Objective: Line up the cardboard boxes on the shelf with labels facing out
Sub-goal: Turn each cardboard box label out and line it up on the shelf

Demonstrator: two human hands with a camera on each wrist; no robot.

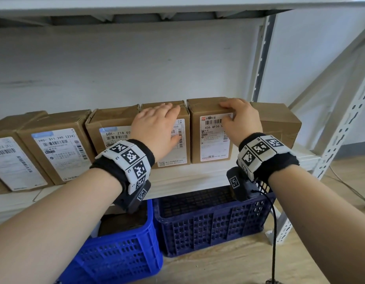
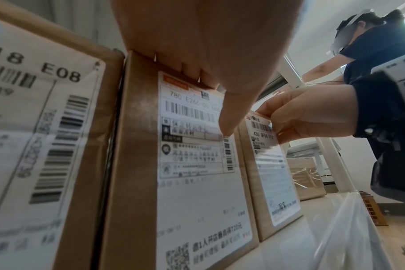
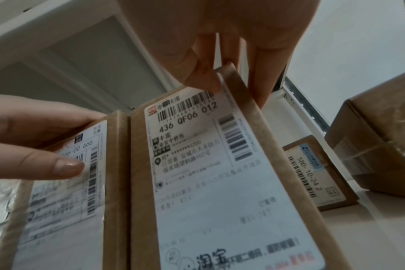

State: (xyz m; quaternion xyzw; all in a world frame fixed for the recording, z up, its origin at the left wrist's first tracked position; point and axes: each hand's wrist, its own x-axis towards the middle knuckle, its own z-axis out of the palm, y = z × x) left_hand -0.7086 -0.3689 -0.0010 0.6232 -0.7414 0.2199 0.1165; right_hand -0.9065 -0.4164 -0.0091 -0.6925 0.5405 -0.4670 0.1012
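Note:
Several brown cardboard boxes stand in a row on the white shelf board (image 1: 198,177), white labels facing out. My left hand (image 1: 157,126) holds the "780…666" box (image 1: 173,158) by its top front edge, fingers over the top and thumb (image 2: 227,117) on the label. My right hand (image 1: 242,119) grips the neighbouring "436 QF06" box (image 1: 212,140), thumb (image 3: 204,73) on the label's top and a finger down its right side. The two boxes stand side by side, almost touching. To the right sits a taped box (image 1: 279,124) that shows no label.
Left of my hands stand the "501-Z18" box (image 1: 112,132) and the "290-S11" box (image 1: 58,152). A "580-10-24" box (image 3: 317,175) shows beyond the 436 box. Two blue crates (image 1: 120,253) (image 1: 214,222) sit under the shelf. A shelf upright (image 1: 261,58) rises at the right.

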